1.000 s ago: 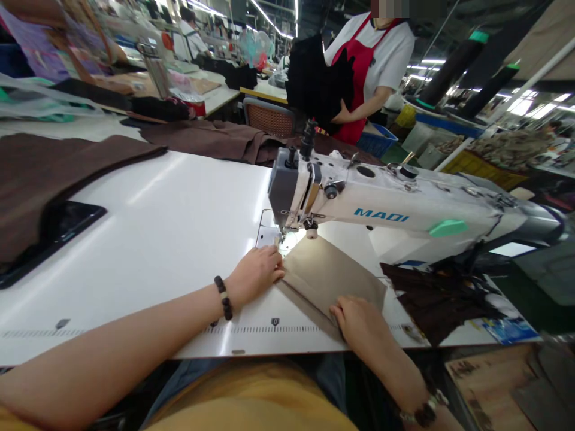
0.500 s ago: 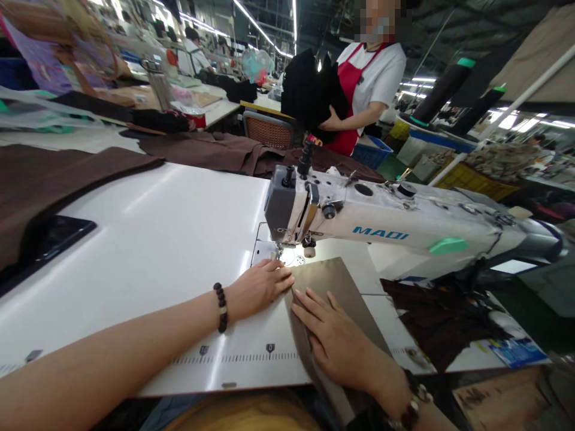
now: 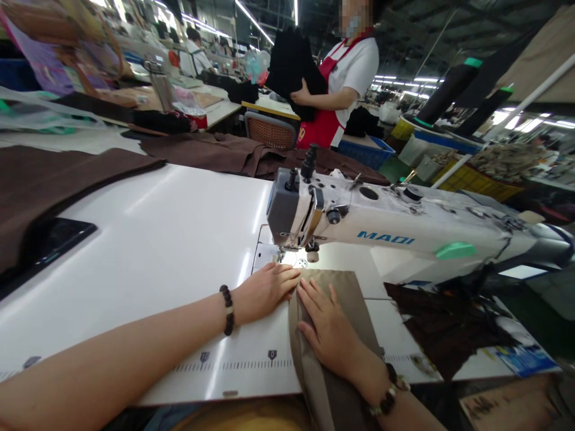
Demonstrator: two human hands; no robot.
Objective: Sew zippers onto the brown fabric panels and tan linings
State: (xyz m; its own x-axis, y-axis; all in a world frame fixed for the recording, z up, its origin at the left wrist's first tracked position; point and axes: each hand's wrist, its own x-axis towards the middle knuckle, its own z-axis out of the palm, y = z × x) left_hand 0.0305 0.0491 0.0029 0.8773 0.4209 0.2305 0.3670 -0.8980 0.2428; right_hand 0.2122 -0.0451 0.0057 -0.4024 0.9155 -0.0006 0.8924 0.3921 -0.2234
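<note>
A piece of brown-grey fabric (image 3: 354,299) lies on the white sewing table (image 3: 188,221), its near end hanging over the front edge. My left hand (image 3: 267,291) rests at the fabric's far left corner, fingers stretched out, just in front of the needle area. Flat on top of the fabric is my right hand (image 3: 330,329), its fingers slightly spread. The sewing machine (image 3: 381,230) stands beyond both hands, its lamp lighting the needle plate. The fabric's far edge is a little short of the presser foot, which is small and hard to make out.
Brown fabric pieces (image 3: 215,149) lie along the table's back and left. Dark brown scraps (image 3: 449,329) sit at the right beside a blue packet (image 3: 525,359). Behind the machine, a person in a red apron (image 3: 321,114) carries a black bundle (image 3: 294,69). Thread cones (image 3: 451,90) stand at the right.
The fabric has turned slightly and its far edge now lies squarer to the machine. Both hands have shifted slightly with it. The person behind has moved left with the black bundle.
</note>
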